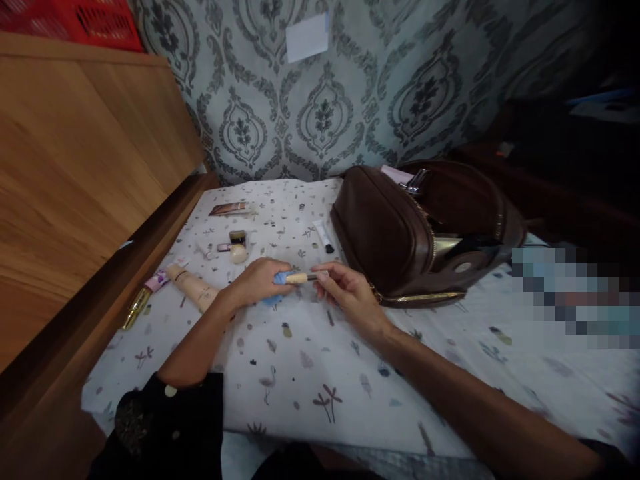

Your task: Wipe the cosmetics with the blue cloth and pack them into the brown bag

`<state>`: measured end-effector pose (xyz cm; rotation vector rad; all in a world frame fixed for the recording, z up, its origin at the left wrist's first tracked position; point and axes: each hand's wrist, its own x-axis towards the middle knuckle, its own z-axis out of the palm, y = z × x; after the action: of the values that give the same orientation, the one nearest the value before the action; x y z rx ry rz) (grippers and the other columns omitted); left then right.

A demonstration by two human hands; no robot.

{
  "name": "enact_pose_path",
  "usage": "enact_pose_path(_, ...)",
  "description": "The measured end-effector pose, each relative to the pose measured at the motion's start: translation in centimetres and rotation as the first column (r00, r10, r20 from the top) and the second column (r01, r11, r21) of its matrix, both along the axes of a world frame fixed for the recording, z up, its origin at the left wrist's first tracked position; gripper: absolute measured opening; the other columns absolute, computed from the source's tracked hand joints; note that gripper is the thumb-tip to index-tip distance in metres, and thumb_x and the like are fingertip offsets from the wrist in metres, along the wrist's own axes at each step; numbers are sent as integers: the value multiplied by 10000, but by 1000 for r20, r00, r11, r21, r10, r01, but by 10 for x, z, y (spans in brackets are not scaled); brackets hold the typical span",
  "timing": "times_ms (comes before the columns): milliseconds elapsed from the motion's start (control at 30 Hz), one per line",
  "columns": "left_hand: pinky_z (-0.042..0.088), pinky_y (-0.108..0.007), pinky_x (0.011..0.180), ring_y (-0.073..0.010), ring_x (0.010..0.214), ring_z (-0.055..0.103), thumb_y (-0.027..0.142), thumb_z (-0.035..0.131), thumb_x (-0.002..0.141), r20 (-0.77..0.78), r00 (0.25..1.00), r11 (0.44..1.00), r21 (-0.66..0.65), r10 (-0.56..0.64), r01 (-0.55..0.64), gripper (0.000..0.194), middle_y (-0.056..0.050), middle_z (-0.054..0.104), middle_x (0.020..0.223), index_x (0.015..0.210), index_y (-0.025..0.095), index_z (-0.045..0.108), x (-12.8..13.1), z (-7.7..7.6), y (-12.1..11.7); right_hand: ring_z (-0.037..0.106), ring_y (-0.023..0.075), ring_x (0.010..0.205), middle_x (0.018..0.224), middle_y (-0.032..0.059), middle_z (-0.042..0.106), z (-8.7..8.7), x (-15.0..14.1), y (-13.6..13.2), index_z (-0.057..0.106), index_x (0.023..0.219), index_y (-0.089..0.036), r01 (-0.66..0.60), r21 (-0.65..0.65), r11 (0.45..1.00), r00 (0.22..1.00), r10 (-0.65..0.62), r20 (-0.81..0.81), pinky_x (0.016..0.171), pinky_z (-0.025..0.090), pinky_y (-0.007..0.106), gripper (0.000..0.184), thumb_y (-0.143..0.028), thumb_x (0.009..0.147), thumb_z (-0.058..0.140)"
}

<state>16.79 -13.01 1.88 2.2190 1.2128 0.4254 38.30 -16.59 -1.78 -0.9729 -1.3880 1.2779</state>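
Observation:
My left hand [256,280] is closed on a crumpled blue cloth or wipe [281,277], part of which hangs below the fingers. Out of that cloth sticks a slim beige cosmetic tube [297,278], pointing right. Its narrower, darker end is pinched between the thumb and fingers of my right hand [350,290]. Whether that end is a cap or part of the tube I cannot tell. Both hands are just above the printed tablecloth [300,400]. Right of them stands a brown leather bag [385,227], unzipped, with cosmetics inside.
A white tube with a black cap [323,236] lies by the bag. Left are a beige squeeze tube [193,287], a gold-capped purple tube [145,297], a round cream item [239,253], a small dark jar [237,237] and a brown tube [229,209]. A wooden cabinet [95,147] borders the left.

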Motion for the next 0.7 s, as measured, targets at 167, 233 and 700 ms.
enact_pose_path(167,287,-218,524,-91,556,392,386,663,757,125,992,981,-193,24,1,269,71,402,587,662,181,516,-2,6,-3,550,147,685,862,46,641,4,2,-2,680,1126,-215,-6,152,988,995,-10,103,537,432,262,340,-435,875,619)
enact_pose_path(233,291,-216,526,-90,562,391,391,671,750,139,990,980,-199,28,0,273,70,404,594,670,177,520,-1,7,-4,594,176,801,983,72,638,3,2,-2,621,1242,-228,-25,163,986,997,14,70,563,480,267,416,-423,874,621)
enact_pose_path(700,302,-210,528,-97,578,410,434,686,751,113,993,981,-193,19,3,312,63,421,609,677,175,528,-2,5,-2,591,180,829,989,57,562,-6,0,5,514,1255,-213,38,51,998,999,-38,9,540,522,263,562,-540,824,665)
